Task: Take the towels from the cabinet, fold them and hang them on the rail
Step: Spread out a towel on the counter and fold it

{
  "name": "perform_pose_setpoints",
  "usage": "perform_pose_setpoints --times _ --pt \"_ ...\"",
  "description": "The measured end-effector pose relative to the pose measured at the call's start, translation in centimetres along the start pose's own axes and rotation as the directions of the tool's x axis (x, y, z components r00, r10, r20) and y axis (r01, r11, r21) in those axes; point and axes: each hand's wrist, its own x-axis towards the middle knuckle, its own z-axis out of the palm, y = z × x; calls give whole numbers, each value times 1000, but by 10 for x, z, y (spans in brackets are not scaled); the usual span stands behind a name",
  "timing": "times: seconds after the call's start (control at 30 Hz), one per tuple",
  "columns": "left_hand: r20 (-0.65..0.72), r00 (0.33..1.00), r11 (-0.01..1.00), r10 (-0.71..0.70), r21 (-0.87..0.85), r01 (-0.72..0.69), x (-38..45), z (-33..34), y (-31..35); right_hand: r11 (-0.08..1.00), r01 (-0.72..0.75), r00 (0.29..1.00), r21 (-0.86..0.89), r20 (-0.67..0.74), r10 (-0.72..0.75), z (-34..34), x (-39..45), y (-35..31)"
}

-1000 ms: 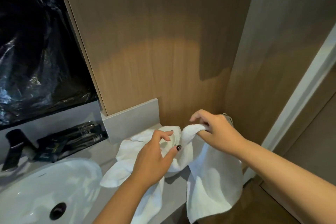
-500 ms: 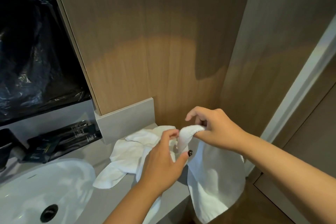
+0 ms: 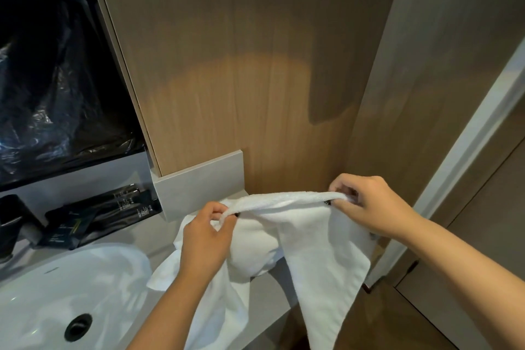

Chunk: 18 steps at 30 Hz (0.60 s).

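Your left hand [image 3: 203,239] pinches one end of the white towel [image 3: 315,244] betw thumb & curled fingers, above the counter [image 3: 272,290] edge. Your right hand [image 3: 369,204] pinches the other end, fingers curled over the top hem. Hem runs taut betw both; rest hangs down past counter, w/ more white cloth bunched behind, beside the sink [image 3: 56,293].

One head-worn wide-angle view looks forward and down from close above the grey stone tabletop [image 3: 267,287]; white oval basin [image 3: 56,293] at 8 o'clock; brown wood-grain wall panel [image 3: 241,79] at 12.
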Motion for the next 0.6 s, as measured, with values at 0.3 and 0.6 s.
perform_pose_setpoints --times 0.3,0.6 --pt "25 993 989 -115 -91 117 -13 2 -20 384 -409 775 828 93 625 32 -11 -36" --pt "21 968 962 -249 -111 250 -45 -19 -57 471 -294 935 832 149 321 54 -35 -61"
